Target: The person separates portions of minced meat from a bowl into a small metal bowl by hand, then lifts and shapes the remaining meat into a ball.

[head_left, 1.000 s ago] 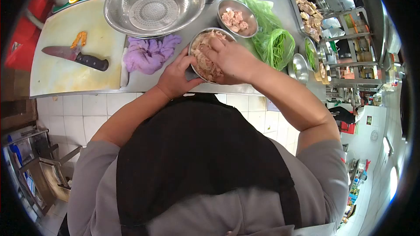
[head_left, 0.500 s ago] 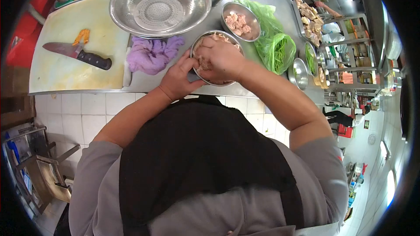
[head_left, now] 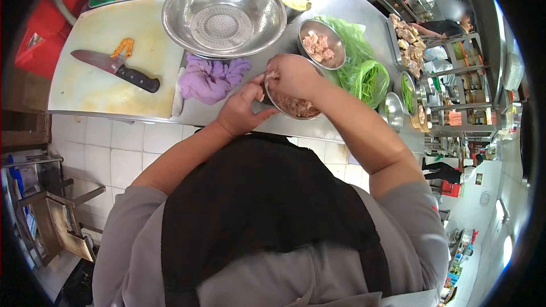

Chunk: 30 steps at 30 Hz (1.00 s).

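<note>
A metal bowl [head_left: 271, 100] stands near the table's front edge with raw, pale pink-brown meat [head_left: 300, 108] in it. My left hand [head_left: 245, 109] grips the bowl's left side, thumb toward the front and fingers along the rim. Over the bowl's far half is my right hand [head_left: 296, 77], its fingers curled down and closed on some meat; the fingertips are partly hidden. Just beyond, a second metal bowl [head_left: 336, 41] holds pink meat pieces [head_left: 318, 47]. A crumpled purple cloth [head_left: 210, 79] lies left of my left hand.
A big metal colander [head_left: 224, 23] stands behind the cloth. On the left, a knife [head_left: 116, 71] and orange scraps [head_left: 123, 47] lie on a cutting board [head_left: 94, 94]. Green vegetables in a plastic bag [head_left: 367, 82] and a tray of meat chunks [head_left: 408, 45] are at right. A person [head_left: 449, 27] stands beyond.
The view has shifted, so the table things sit further right. My right hand has drawn its fingers together and moved to the bowl's far side, uncovering meat at the near side. My left hand stays on the bowl.
</note>
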{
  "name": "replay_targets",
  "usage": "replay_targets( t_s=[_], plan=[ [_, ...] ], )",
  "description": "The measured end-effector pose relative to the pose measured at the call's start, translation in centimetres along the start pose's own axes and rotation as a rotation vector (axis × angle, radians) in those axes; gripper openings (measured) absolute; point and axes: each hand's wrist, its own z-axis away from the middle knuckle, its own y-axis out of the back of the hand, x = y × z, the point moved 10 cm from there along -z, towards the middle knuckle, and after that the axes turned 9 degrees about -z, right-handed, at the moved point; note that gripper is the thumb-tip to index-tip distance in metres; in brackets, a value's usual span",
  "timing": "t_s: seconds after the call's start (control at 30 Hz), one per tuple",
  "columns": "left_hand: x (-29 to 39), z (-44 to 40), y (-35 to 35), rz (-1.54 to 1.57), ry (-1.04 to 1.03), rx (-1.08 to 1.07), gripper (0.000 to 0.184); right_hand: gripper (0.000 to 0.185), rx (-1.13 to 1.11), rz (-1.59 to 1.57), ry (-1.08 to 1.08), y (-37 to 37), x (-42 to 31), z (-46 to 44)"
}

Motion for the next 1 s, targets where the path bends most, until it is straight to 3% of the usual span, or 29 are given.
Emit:
replay_targets(
  t_s=[0.07,0.17,0.27,0.43,0.53,0.63,0.67,0.73,0.8,0.9,1.0],
  plan=[
    [1.1,-0.6,0.7,0.013,-0.049,0.058,0.059,0.028,-0.036,-0.188,-0.054,0.9,1.7,0.5],
    [1.4,-0.7,0.6,0.016,-0.001,0.053,0.061,0.026,0.126,-0.386,0.0,2.6,3.9,1.6],
    [1.0,-0.6,0.5,0.038,0.031,0.02,0.063,0.022,0.015,-0.799,-0.293,3.3,6.4,4.0],
    [0.3,-0.8,0.6,0.073,0.085,0.026,0.056,0.019,0.142,-0.63,-0.314,5.6,9.6,8.8],
    [4.2,-3.4,2.1,-0.154,-0.042,0.026,0.058,0.018,0.234,-0.648,-0.341,5.3,11.8,10.8],
    [5.4,-7.1,1.0,-0.255,0.117,-0.092,0.063,0.014,0.394,-0.718,-0.356,7.1,13.3,10.8],
    [4.5,-7.9,0.7,-0.215,0.245,-0.143,0.074,0.013,0.471,-0.685,-0.364,8.5,13.4,10.8],
    [1.6,-8.5,-1.4,-0.298,0.394,-0.376,0.078,0.018,0.603,-0.698,-0.348,10.5,13.6,11.0],
    [1.1,-8.6,-2.1,-0.317,0.499,-0.55,0.083,0.024,0.488,-0.957,-0.378,10.1,13.6,10.9],
    [0.7,-8.5,-2.6,-0.34,0.514,-0.606,0.086,0.036,0.388,-1.322,-0.273,10.3,12.8,11.2],
    [1.3,-9.1,-2.3,-0.369,0.391,-0.501,0.086,0.036,0.37,-1.653,-0.189,8.9,12.5,11.7]
  ],
)
